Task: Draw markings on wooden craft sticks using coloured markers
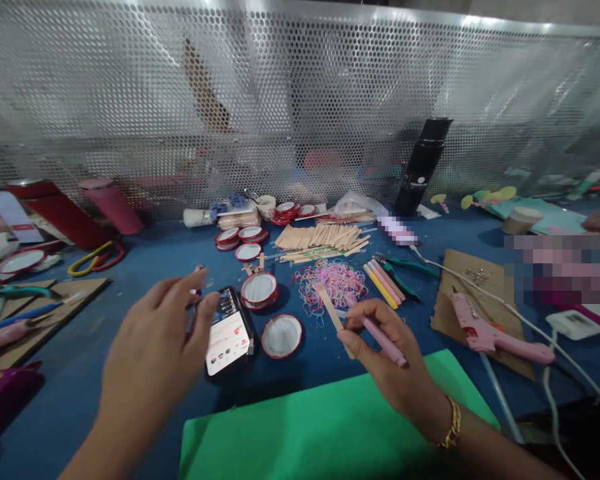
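Note:
My right hand [387,350] is closed, pinching a flat wooden craft stick [333,310] between thumb and fingertips. A pink pen [384,341] is tucked across the same fingers. Just beyond the stick lies a tangle of multicoloured little rubber bands [333,283]. My left hand [155,340] hovers by a lit phone [227,337], its fingers curved and apart from the thumb. Something small and dark shows behind those fingers, too hidden to name. Between my hands rests a round red-rimmed disc [282,335]; a stack of similar discs [259,291] stands behind it.
A green sheet [300,427] covers the front edge. Wooden sticks [325,239] are heaped behind the bands, with pens [384,283] and pliers [400,277] beside them. At right, a pink glue gun [495,333] lies on cardboard [447,280], crossed by a white cable [490,293]. A black bottle [423,167] stands behind.

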`<act>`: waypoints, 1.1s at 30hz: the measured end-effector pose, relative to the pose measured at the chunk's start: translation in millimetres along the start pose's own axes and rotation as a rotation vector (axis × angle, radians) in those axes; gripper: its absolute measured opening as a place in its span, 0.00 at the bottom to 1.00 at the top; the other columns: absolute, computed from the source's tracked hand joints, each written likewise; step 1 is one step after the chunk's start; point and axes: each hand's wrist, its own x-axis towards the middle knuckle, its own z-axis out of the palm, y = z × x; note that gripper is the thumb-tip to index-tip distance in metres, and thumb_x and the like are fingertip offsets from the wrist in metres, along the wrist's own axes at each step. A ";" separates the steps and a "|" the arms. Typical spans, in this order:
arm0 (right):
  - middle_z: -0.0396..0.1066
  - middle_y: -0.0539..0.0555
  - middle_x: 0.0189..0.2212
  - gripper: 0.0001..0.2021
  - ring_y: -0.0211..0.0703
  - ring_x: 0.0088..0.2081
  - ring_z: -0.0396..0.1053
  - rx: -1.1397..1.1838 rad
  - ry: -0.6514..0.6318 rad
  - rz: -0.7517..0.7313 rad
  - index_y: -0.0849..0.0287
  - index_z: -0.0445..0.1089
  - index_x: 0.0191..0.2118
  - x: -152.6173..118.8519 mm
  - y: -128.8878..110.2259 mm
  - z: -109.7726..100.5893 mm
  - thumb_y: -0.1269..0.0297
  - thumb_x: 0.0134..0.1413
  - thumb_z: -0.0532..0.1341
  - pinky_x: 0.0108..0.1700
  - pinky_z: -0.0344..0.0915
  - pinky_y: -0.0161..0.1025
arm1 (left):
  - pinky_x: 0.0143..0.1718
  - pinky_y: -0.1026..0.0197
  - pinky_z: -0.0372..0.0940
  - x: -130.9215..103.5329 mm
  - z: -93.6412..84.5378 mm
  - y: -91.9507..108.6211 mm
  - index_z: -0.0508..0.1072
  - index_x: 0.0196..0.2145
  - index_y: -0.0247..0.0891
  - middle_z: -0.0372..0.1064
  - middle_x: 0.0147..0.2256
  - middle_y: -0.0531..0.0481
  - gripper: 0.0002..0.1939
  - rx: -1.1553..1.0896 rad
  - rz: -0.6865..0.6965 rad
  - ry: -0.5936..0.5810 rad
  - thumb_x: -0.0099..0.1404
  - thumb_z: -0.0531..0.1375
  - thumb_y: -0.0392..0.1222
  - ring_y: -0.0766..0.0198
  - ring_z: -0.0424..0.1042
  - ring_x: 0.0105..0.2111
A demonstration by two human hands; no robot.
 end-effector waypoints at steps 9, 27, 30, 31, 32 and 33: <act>0.68 0.48 0.31 0.09 0.37 0.32 0.69 -0.001 0.014 0.001 0.54 0.65 0.38 9.7 5.7 0.3 0.71 0.53 0.63 0.36 0.68 0.35 | 0.28 0.63 0.61 -29.7 67.4 94.3 0.74 0.44 0.38 0.72 0.30 0.50 0.15 -0.992 -0.010 -0.509 0.67 0.54 0.49 0.63 0.67 0.27; 0.71 0.50 0.31 0.10 0.38 0.34 0.69 -0.111 0.071 -0.059 0.56 0.68 0.44 49.2 32.3 -64.4 0.58 0.64 0.54 0.38 0.66 0.37 | 0.18 0.70 0.47 -27.8 121.3 111.4 0.66 0.30 0.39 0.51 0.19 0.61 0.15 -1.262 -0.192 -0.717 0.65 0.55 0.55 0.70 0.50 0.19; 0.68 0.50 0.30 0.13 0.37 0.32 0.66 -0.126 0.127 -0.105 0.56 0.72 0.45 52.1 20.2 -56.8 0.61 0.66 0.51 0.35 0.65 0.36 | 0.19 0.70 0.49 -27.2 122.0 111.4 0.66 0.29 0.39 0.53 0.20 0.60 0.16 -1.259 -0.188 -0.726 0.65 0.56 0.55 0.70 0.51 0.19; 0.68 0.50 0.31 0.13 0.38 0.34 0.67 -0.105 0.124 -0.111 0.56 0.72 0.45 52.2 15.5 -50.4 0.62 0.65 0.51 0.37 0.66 0.36 | 0.19 0.70 0.50 -26.8 122.5 110.6 0.67 0.29 0.39 0.54 0.20 0.60 0.16 -1.254 -0.180 -0.717 0.64 0.56 0.55 0.70 0.51 0.19; 0.69 0.51 0.34 0.12 0.38 0.35 0.68 -0.066 0.117 -0.108 0.55 0.70 0.47 51.8 11.4 -42.9 0.64 0.64 0.51 0.39 0.67 0.37 | 0.20 0.69 0.51 -26.2 122.9 109.5 0.68 0.29 0.39 0.55 0.20 0.59 0.16 -1.244 -0.167 -0.691 0.64 0.57 0.55 0.70 0.53 0.20; 0.69 0.51 0.34 0.11 0.38 0.36 0.69 -0.022 0.119 -0.110 0.55 0.69 0.48 50.9 8.1 -35.0 0.66 0.63 0.53 0.39 0.67 0.37 | 0.21 0.69 0.53 -25.3 123.4 108.0 0.69 0.29 0.39 0.58 0.21 0.58 0.16 -1.229 -0.149 -0.650 0.63 0.58 0.54 0.69 0.55 0.21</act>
